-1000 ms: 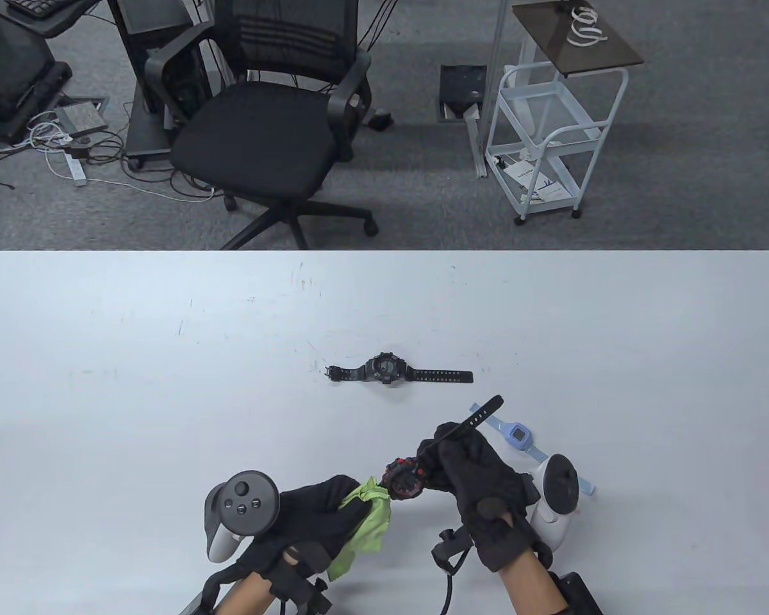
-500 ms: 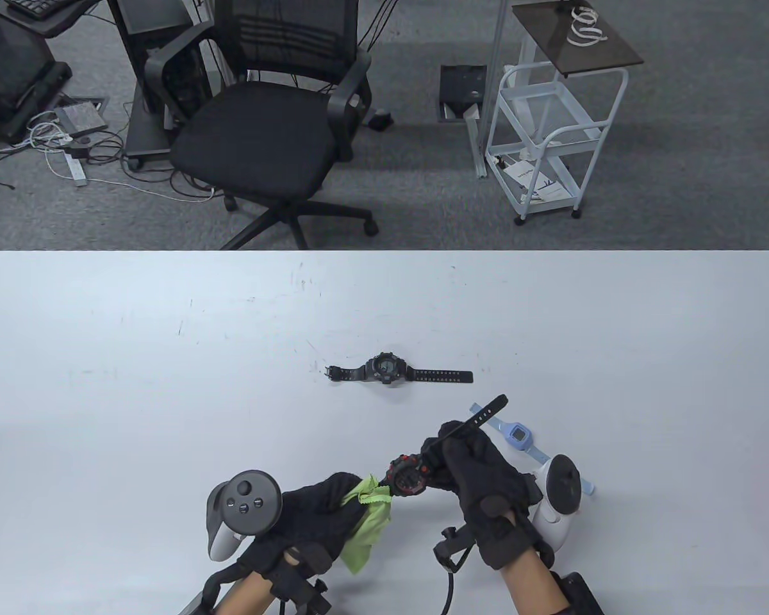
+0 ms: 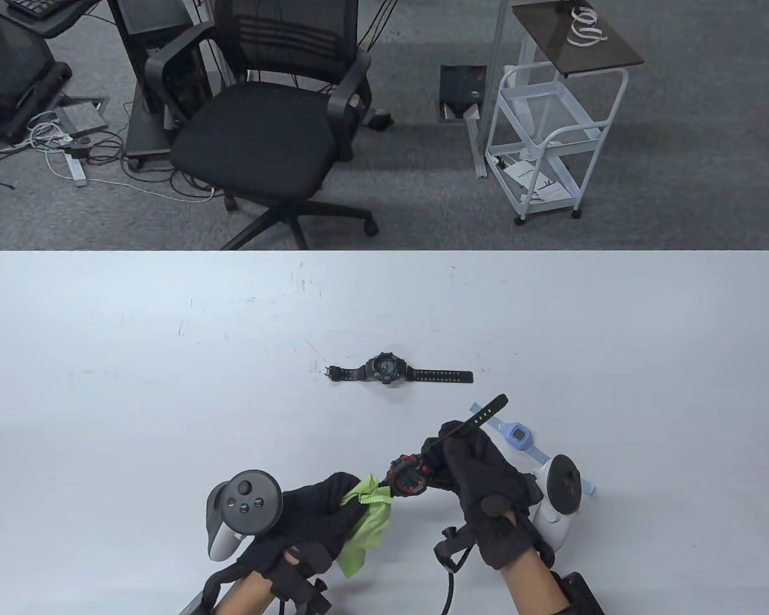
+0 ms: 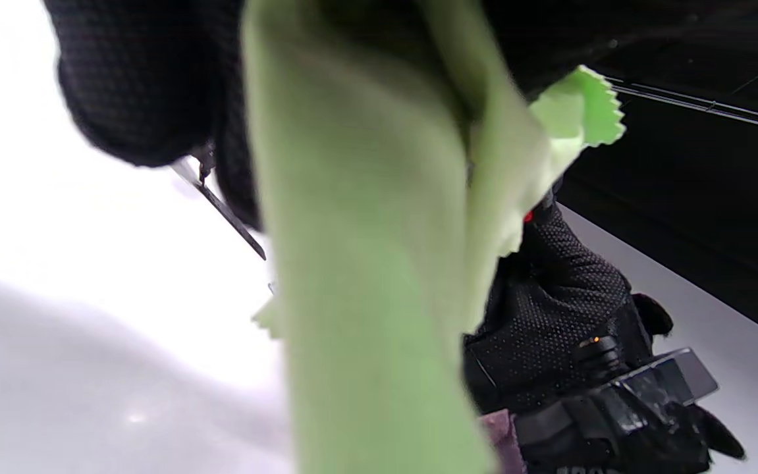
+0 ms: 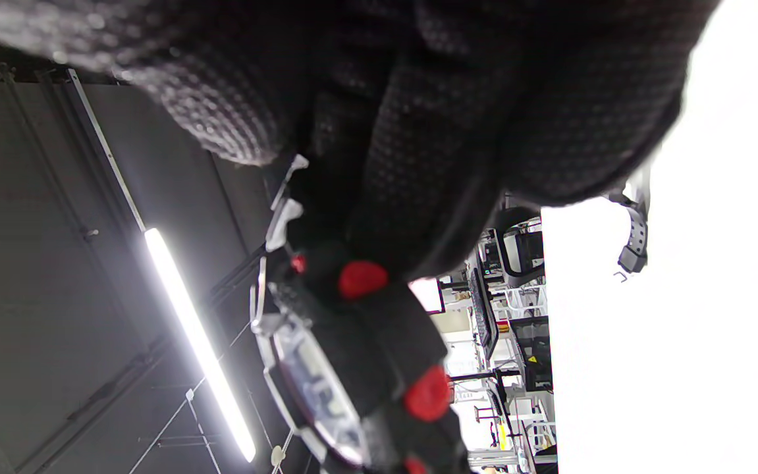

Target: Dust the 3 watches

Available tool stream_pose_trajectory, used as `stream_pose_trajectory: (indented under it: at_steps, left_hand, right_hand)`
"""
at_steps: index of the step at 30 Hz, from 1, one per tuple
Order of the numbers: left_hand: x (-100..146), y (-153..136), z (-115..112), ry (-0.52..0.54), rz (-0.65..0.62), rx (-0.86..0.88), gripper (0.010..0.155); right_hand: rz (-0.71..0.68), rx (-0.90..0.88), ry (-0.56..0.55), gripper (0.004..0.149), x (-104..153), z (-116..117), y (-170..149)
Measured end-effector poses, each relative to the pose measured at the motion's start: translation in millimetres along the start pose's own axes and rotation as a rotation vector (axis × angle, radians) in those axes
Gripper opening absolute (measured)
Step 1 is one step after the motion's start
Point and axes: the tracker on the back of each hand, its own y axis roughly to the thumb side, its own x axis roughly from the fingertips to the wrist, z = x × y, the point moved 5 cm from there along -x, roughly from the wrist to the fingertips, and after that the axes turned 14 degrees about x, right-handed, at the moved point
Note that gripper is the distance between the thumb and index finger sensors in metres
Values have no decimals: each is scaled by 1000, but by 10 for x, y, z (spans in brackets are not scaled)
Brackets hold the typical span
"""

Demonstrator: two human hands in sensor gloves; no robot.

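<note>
Gripping the black-and-red digital watch [image 3: 409, 475] by its strap above the white worktop [image 3: 166, 384], the right hand [image 3: 480, 487] faces the left hand [image 3: 307, 519], which pinches a lime-green microfibre cloth [image 3: 365, 519] touching its case.

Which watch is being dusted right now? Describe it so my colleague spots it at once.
Look at the near edge of the white table, between the two gloved hands. The right hand holds it up by the strap. Unlike the all-black watch and the blue watch, it has red accents: the red-black watch.
</note>
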Motion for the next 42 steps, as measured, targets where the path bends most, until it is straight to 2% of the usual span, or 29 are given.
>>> stream_pose_trajectory:
  at_steps: [6,11,17,23,34,42]
  left_hand:
    - [26,17,60,52,-4,-31,43]
    - [4,4,18,12,7,-27,44]
    - [25,8,65,46,4,-36,43]
    - [4,-7,10,9,19,-40,44]
    - [26,13,62,58,13,-59,44]
    - [3,-22,20,16,54,-59,45]
  right_hand:
    - [-4,-3,-11,45,2,-13,12]
    - [-9,8,-14,45,-1,-32,19]
    - [-9,-3,-20,45,-2,-40,21]
    - [-12,2,-24,45,-3,-57,19]
    - [-12,-5,-32,45,-3,-73,14]
    - [-17,-6,-38,45,-4,-83,21]
